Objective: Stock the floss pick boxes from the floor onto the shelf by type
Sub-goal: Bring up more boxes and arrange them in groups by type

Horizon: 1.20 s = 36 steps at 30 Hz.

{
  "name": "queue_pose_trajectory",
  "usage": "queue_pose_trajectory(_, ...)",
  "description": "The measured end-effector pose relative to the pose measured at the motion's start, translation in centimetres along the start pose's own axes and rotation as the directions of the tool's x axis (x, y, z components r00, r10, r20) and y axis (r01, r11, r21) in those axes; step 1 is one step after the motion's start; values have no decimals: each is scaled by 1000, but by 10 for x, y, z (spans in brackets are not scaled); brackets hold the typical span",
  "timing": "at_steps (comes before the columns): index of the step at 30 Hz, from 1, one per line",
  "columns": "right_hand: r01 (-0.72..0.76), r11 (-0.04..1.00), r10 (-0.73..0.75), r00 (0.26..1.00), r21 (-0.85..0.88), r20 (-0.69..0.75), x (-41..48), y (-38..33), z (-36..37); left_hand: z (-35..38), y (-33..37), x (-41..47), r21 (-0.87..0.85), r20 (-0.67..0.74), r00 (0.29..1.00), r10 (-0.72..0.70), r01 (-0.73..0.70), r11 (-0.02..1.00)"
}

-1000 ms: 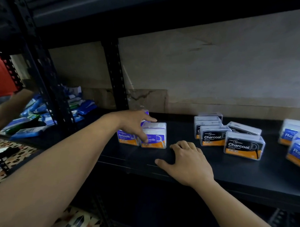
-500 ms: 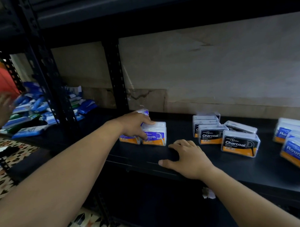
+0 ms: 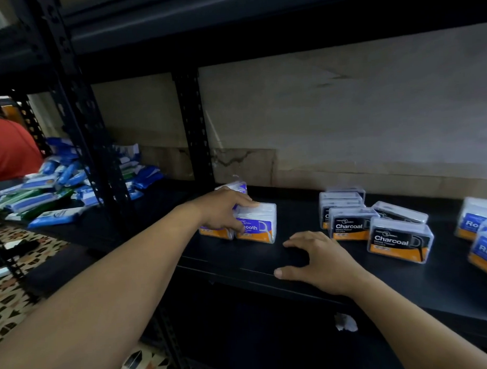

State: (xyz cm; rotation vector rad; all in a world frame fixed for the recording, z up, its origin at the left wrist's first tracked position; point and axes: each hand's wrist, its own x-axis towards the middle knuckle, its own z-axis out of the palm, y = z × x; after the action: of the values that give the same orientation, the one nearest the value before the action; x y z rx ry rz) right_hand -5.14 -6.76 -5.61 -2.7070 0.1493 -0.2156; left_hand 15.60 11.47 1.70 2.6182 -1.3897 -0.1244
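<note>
The black shelf [image 3: 239,256] carries boxes grouped by label: blue boxes [image 3: 484,231] at 3 o'clock in the view, black boxes [image 3: 376,226] at their 9 o'clock, purple boxes [image 3: 256,225] farther toward 9. The left hand [image 3: 224,212] grips one of these, fingers [image 3: 245,204] over its top, thumb on its front, probably squaring it against its neighbour. The right hand [image 3: 322,264] rests on the shelf's front, fingers spread, holding nothing, likely a brace for the reach.
</note>
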Motion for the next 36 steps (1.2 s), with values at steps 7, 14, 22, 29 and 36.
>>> queue_pose_trajectory(7,25,1000,-25,1000,-4,-14,-1,1,1,-28,-11,-5,-246,-134,990,-35,0,969)
queue_pose_trajectory(14,27,1000,-27,999,11,-24,2,3,2,-27,-32,15,9,-122,984,-127,129,992)
queue_pose_trajectory(22,33,999,-33,999,10,-24,2,2,2,-21,-11,40,40,-41,997,-72,73,997)
queue_pose_trajectory(29,35,999,-35,999,6,-31,0,1,1,-18,2,61,45,29,998,-50,49,998)
queue_pose_trajectory(36,32,999,-32,999,0,-26,0,-2,-1,-11,7,57,-51,20,1000,15,-14,999)
